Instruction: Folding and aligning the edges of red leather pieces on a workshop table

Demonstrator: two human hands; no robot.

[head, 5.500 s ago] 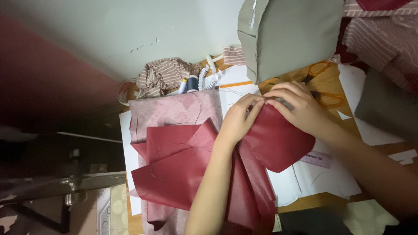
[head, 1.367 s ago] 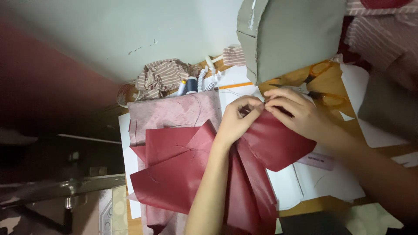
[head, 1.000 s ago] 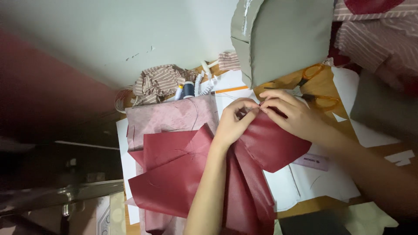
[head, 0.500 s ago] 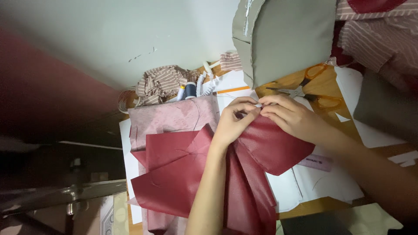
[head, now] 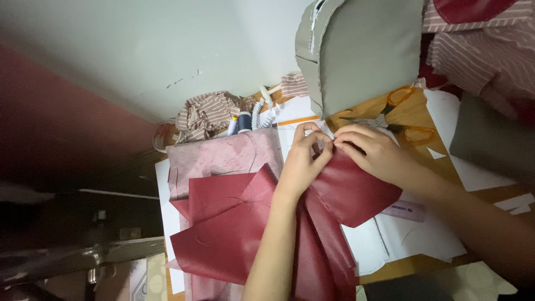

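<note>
A dark red fabric piece (head: 234, 234), folded into bow-like pleats, lies on the table over white paper patterns (head: 412, 239). My left hand (head: 304, 159) pinches the gathered middle of the red fabric at its top edge. My right hand (head: 376, 153) meets it there from the right, its fingertips closed on the same gathered edge. What sits between the fingertips is too small to tell. A paler pink fabric piece (head: 217, 159) lies under the red one, at the upper left.
A grey fabric piece (head: 368, 50) hangs at the top. Orange-handled scissors (head: 398, 114) lie on the wooden table (head: 418, 108) behind my hands. Thread spools (head: 241, 121) and striped cloth (head: 203, 111) sit at the back; more striped cloth (head: 479, 44) at top right. A pink ruler (head: 404, 210) lies on the paper.
My hands have stayed at the gathered middle of the red fabric, with the fingertips drawing closer together. The view shifted slightly; the fabric has hardly moved.
</note>
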